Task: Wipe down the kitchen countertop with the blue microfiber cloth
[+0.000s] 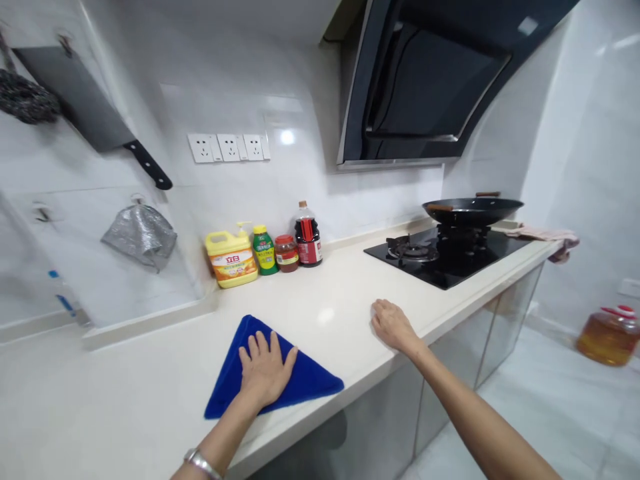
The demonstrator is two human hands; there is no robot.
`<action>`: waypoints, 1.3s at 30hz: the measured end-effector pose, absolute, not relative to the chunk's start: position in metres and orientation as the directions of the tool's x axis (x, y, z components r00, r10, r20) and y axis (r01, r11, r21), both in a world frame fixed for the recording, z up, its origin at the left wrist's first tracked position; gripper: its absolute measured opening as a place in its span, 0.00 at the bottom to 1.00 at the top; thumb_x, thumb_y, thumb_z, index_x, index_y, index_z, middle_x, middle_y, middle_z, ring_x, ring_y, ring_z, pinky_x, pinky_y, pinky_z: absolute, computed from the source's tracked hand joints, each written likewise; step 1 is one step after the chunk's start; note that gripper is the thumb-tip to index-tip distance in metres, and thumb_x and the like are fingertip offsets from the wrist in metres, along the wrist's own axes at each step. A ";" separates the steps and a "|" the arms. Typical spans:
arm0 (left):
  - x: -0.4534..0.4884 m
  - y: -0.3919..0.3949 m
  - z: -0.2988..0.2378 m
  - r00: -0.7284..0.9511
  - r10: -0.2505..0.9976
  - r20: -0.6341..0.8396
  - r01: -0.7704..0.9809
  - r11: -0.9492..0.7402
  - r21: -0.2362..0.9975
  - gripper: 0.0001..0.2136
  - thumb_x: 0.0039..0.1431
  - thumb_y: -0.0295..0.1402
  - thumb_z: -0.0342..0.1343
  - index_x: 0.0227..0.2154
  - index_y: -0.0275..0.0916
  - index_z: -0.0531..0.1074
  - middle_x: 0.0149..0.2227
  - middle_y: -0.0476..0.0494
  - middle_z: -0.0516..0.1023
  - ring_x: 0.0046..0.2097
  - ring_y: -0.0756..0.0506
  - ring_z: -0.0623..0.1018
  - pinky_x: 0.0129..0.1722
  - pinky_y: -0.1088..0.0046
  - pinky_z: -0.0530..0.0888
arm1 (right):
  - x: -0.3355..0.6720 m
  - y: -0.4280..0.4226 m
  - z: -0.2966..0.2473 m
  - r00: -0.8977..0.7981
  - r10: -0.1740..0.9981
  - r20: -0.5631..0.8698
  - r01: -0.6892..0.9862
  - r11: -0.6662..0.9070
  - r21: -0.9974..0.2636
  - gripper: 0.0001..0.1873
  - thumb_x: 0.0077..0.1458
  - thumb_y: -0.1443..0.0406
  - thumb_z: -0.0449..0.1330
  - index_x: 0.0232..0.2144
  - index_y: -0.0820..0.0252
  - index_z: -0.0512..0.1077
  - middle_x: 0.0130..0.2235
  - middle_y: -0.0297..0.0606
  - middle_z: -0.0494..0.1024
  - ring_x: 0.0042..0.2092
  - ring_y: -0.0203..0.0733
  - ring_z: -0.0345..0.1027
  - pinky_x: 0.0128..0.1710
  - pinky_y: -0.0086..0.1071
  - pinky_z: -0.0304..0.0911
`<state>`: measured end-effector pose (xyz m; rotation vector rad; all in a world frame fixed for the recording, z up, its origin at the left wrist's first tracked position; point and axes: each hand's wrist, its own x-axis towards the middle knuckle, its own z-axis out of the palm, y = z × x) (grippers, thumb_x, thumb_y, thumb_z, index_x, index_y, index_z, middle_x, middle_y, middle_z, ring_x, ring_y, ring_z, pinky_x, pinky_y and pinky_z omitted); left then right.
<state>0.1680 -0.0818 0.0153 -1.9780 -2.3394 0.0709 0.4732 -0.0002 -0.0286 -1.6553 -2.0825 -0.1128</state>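
My left hand (266,375) lies flat, fingers spread, on a blue cloth (227,381) folded into a triangle. The cloth rests on the white countertop (345,293), one corner close to the front edge. To the right, my right hand (393,325) rests on the counter near its front edge. Its fingers are curled in, and nothing shows in them. The cooktop is the nearest object to this hand.
Against the wall stand a yellow detergent jug (233,261), a green bottle (265,250), a red-lidded jar (287,255) and a dark sauce bottle (309,237). A wok (473,212) sits on the black cooktop (453,270) below a range hood (435,80). A cleaver (85,100) hangs at left.
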 end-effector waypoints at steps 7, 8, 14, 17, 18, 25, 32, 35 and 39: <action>0.191 -0.132 0.019 -0.031 0.996 -0.084 0.996 0.024 -0.085 0.41 0.62 0.57 0.28 0.68 0.29 0.42 0.70 0.27 0.36 0.69 0.29 0.37 0.66 0.43 0.43 | 0.475 0.005 -0.044 -0.218 0.852 0.477 0.947 0.302 -0.107 0.20 0.62 0.67 0.45 0.49 0.68 0.70 0.56 0.56 0.71 0.59 0.55 0.61 0.61 0.46 0.52; 0.193 -0.132 0.020 -0.034 0.995 -0.092 0.997 0.027 -0.075 0.41 0.62 0.57 0.28 0.68 0.29 0.42 0.70 0.27 0.36 0.69 0.28 0.36 0.66 0.42 0.42 | 0.474 0.005 -0.046 -0.222 0.846 0.485 0.950 0.300 -0.089 0.20 0.61 0.67 0.45 0.50 0.68 0.70 0.56 0.57 0.71 0.59 0.55 0.61 0.60 0.46 0.53; 0.203 -0.093 0.016 0.029 0.999 -0.040 1.000 -0.029 0.002 0.42 0.61 0.59 0.29 0.68 0.29 0.44 0.70 0.24 0.37 0.69 0.27 0.37 0.66 0.41 0.40 | 0.472 0.008 -0.059 -0.211 0.836 0.507 0.959 0.278 -0.060 0.22 0.62 0.67 0.43 0.52 0.68 0.69 0.58 0.57 0.69 0.61 0.57 0.60 0.60 0.49 0.54; 0.208 -0.059 0.014 0.101 0.995 -0.029 0.994 -0.099 0.053 0.43 0.61 0.60 0.29 0.68 0.30 0.43 0.70 0.24 0.36 0.69 0.27 0.36 0.66 0.43 0.40 | 0.474 0.008 -0.060 -0.213 0.830 0.515 0.955 0.287 -0.068 0.22 0.62 0.66 0.43 0.52 0.67 0.69 0.58 0.56 0.70 0.61 0.57 0.60 0.61 0.50 0.54; 0.210 -0.047 0.014 0.121 0.992 -0.024 0.991 -0.120 0.063 0.43 0.61 0.60 0.29 0.69 0.30 0.43 0.70 0.24 0.37 0.70 0.27 0.36 0.66 0.43 0.40 | 0.475 0.008 -0.059 -0.215 0.830 0.514 0.954 0.292 -0.073 0.22 0.62 0.66 0.43 0.52 0.66 0.69 0.57 0.55 0.70 0.60 0.56 0.61 0.60 0.49 0.55; 0.202 0.036 0.014 0.173 0.985 -0.003 0.981 -0.172 0.094 0.43 0.60 0.62 0.30 0.69 0.33 0.46 0.70 0.26 0.38 0.70 0.30 0.38 0.67 0.46 0.41 | 0.483 0.006 -0.051 -0.206 0.817 0.539 0.941 0.316 -0.120 0.21 0.60 0.64 0.46 0.51 0.61 0.72 0.56 0.49 0.73 0.60 0.54 0.62 0.60 0.46 0.59; 0.150 0.094 0.014 0.100 0.995 -0.001 0.989 -0.099 0.113 0.44 0.58 0.65 0.32 0.69 0.39 0.46 0.71 0.32 0.39 0.71 0.33 0.40 0.68 0.52 0.42 | 0.489 0.009 -0.055 -0.211 0.783 0.586 0.924 0.355 -0.141 0.22 0.61 0.61 0.47 0.51 0.62 0.72 0.55 0.47 0.74 0.59 0.53 0.64 0.58 0.46 0.61; 0.123 0.107 0.014 0.027 0.999 0.020 0.993 -0.029 0.114 0.45 0.58 0.65 0.31 0.69 0.35 0.44 0.71 0.31 0.39 0.71 0.33 0.41 0.68 0.51 0.42 | 0.489 0.010 -0.054 -0.200 0.786 0.585 0.926 0.347 -0.149 0.21 0.61 0.61 0.47 0.50 0.62 0.73 0.54 0.47 0.75 0.58 0.53 0.66 0.57 0.46 0.62; 0.092 0.109 0.012 -0.030 0.999 0.045 0.994 0.025 0.110 0.46 0.58 0.64 0.32 0.69 0.31 0.44 0.71 0.32 0.40 0.71 0.34 0.41 0.68 0.51 0.43 | 0.489 0.012 -0.055 -0.181 0.777 0.603 0.924 0.344 -0.166 0.21 0.59 0.61 0.48 0.49 0.60 0.74 0.53 0.47 0.76 0.57 0.53 0.67 0.56 0.47 0.64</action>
